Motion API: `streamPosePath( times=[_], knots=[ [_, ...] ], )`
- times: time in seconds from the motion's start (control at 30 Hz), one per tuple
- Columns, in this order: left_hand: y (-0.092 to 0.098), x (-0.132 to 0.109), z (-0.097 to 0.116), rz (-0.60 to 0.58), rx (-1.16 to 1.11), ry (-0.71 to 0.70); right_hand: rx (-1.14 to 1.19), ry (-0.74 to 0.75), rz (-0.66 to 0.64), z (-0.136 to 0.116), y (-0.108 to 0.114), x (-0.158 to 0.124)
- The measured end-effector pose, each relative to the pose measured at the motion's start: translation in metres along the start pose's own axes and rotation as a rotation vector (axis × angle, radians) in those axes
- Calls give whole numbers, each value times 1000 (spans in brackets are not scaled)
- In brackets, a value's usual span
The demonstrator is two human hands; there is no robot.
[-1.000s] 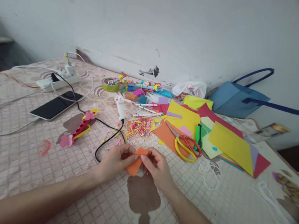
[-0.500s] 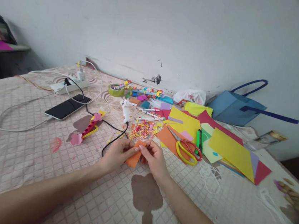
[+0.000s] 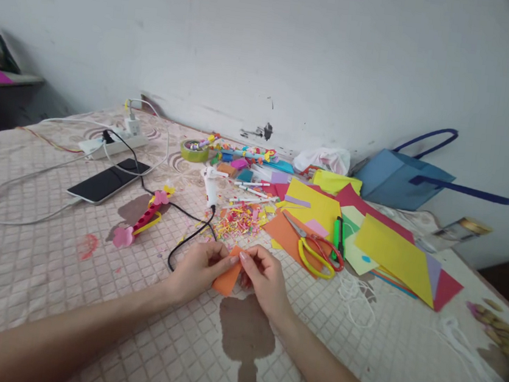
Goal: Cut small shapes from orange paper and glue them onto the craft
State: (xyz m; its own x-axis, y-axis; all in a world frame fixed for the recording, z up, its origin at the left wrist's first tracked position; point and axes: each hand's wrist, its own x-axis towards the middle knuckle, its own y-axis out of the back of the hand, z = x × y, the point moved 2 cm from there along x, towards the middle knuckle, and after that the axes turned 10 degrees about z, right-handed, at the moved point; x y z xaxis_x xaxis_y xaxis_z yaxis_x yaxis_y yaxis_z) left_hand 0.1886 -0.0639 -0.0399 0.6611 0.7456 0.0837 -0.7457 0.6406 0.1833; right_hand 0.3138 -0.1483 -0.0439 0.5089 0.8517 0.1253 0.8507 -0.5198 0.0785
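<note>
My left hand (image 3: pixel 200 269) pinches the left side of a small orange piece of craft sheet (image 3: pixel 226 281). On the right of the same piece, my right hand (image 3: pixel 265 273) grips its upper edge between thumb and fingers. The piece looks folded or doubled; whether it is paper or foam I cannot tell. Just beyond my hands lies a heap of tiny colourful scraps (image 3: pixel 242 221). A white hot glue gun (image 3: pixel 211 186) with a black cord stands behind my left hand. Scissors (image 3: pixel 316 253) with red and yellow handles rest on an orange sheet (image 3: pixel 284 231) to the right.
Right of centre are yellow sheets (image 3: pixel 398 256), a green utility knife (image 3: pixel 337 237) and white string (image 3: pixel 357 298). A blue bag (image 3: pixel 405 182) stands behind them. Leftward are a phone (image 3: pixel 108 182), a power strip (image 3: pixel 117 145), a pink flower craft (image 3: pixel 143 218) and green tape (image 3: pixel 194 152).
The view has shifted slightly. Both hands keep hold of the orange piece, and a little more of its lower part shows between them.
</note>
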Motion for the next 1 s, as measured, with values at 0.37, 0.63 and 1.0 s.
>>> streamPosePath(
  times=[0.37,0.63,1.0],
  knots=[
    [2,0,5,37,-159,81,-37,27,67,-7,0,-3],
    [0,-1,2,24,-178,108,-12,0,39,-7,4,-2],
    [2,0,1,1,-138,67,-28,-26,-21,-5,3,-3]
  ],
)
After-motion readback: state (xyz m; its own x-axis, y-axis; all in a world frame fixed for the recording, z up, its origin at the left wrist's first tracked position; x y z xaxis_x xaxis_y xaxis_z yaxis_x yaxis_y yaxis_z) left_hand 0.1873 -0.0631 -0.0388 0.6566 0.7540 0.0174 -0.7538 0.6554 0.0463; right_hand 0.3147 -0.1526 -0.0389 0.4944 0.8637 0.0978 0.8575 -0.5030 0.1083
